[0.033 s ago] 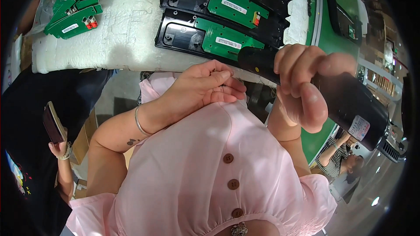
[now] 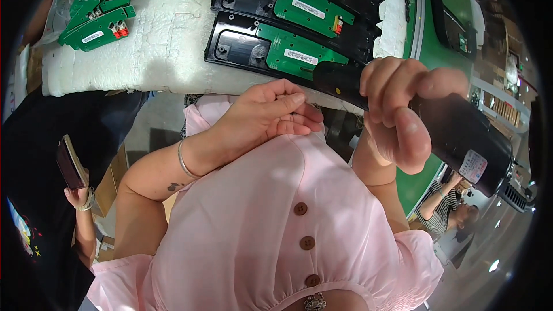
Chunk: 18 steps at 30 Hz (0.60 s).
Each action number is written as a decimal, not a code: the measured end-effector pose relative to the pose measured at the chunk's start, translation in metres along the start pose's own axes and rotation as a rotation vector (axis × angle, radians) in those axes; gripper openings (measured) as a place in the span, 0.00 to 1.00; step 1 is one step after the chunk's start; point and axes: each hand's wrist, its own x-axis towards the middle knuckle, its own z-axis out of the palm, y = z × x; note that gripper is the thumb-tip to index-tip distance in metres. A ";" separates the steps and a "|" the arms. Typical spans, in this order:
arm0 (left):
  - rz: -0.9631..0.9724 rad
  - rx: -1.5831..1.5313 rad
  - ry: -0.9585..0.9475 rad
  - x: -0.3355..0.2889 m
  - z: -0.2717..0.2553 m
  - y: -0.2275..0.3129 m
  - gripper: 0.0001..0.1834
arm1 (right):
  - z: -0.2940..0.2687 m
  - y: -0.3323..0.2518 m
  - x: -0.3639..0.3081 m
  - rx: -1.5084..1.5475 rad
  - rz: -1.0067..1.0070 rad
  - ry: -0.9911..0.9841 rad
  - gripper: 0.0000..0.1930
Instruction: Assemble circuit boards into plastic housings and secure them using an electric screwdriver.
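Note:
My right hand (image 2: 400,109) is wrapped round a black electric screwdriver (image 2: 475,132). Its thin bit reaches the right part of the nearest green circuit board (image 2: 282,60), which lies in a black plastic housing (image 2: 239,46). Close to that housing's near edge, in front of my body, my left hand (image 2: 276,106) is cupped, thumb against the curled fingers. Whatever it may hold is hidden. Beyond the nearest housing, more black housings lie in a row, each with a green board (image 2: 308,6) carrying a white label and a red-and-white connector.
A heap of loose green boards (image 2: 95,20) lies at the far left of the white padded work surface (image 2: 167,29). A person in dark clothes stands at the left, a phone (image 2: 72,161) in hand. Another person in stripes (image 2: 440,204) is at the right, past a green surface.

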 end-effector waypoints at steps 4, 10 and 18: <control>0.054 0.079 0.042 0.000 -0.003 -0.001 0.10 | 0.003 0.003 0.001 -0.013 -0.009 -0.054 0.13; 0.081 0.014 0.039 -0.001 -0.010 0.003 0.10 | 0.007 0.005 0.003 -0.033 -0.003 -0.129 0.12; 0.075 -0.020 0.064 0.003 -0.004 0.003 0.09 | -0.006 -0.025 0.007 0.091 -0.142 -0.165 0.12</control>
